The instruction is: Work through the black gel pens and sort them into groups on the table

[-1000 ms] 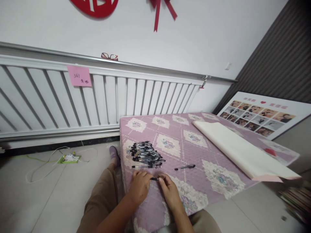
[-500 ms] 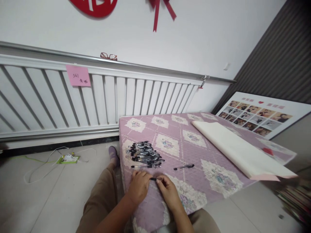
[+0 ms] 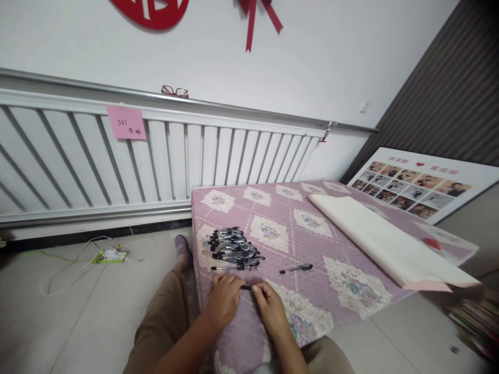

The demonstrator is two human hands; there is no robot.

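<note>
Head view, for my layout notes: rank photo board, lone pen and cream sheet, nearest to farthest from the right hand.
From the right hand:
1. Lone pen: just ahead, slightly right.
2. Cream sheet: farther right.
3. Photo board: back right.

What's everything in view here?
Held piece: one, black, in both hands
Pen pile: many, black and clear, on cloth
Lone pen: one, dark, right of pile
Patterned cloth: one, purple, under pens
Folded sheet: one, cream, on cloth
Photo board: one, white, far right
Radiator: one, white, by wall
Note: one, pink, on radiator
Glasses: one pair, reddish, above radiator
Power strip: one, green, floor
Wall decorations: two, red, top
Trousers: one pair, brown, below
Left hand: one, on piece
Right hand: one, on piece
</note>
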